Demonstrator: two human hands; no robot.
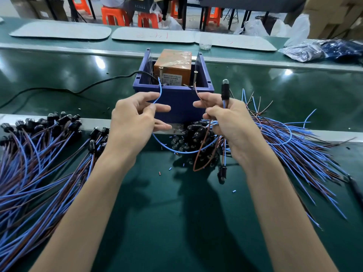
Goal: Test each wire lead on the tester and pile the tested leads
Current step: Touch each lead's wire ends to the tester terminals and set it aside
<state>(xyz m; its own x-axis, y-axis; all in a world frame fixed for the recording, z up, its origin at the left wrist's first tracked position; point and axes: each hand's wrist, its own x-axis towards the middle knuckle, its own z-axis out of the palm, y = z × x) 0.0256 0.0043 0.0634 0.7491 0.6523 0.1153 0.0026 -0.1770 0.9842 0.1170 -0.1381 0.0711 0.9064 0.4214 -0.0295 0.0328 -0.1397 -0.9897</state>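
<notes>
So, the wire lead we've got in hand right now is split between both hands: our left hand (133,118) pinches its blue wire (159,91) between thumb and forefinger, other fingers loosely spread, and the bare tip goes up to the left screw (160,74) on the tester (172,65). Our right hand (231,120) is curled round the brown wire (198,95), whose tip sits right at the foot of the right screw (195,78); can't tell if either tip actually makes contact. Same hand also grips the black lamp holder (225,91), standing upright above the fist with its clear bulb on top, and a second holder (222,173) dangles below that wrist. The tester is an orange taped block sitting inside a blue plastic box (176,97), with a black cable (78,91) snaking off to the left. Just in front of the box there's a heap of black holders (194,138), their wires fanning out to the right (294,138). On the left lies another pile of leads (39,154), holders pointing away from us. Tiny insulation snippets (159,173) dot the green bench (176,213). Further back: white mats (60,30), plastic bags (302,51) and orange stools (115,15).
</notes>
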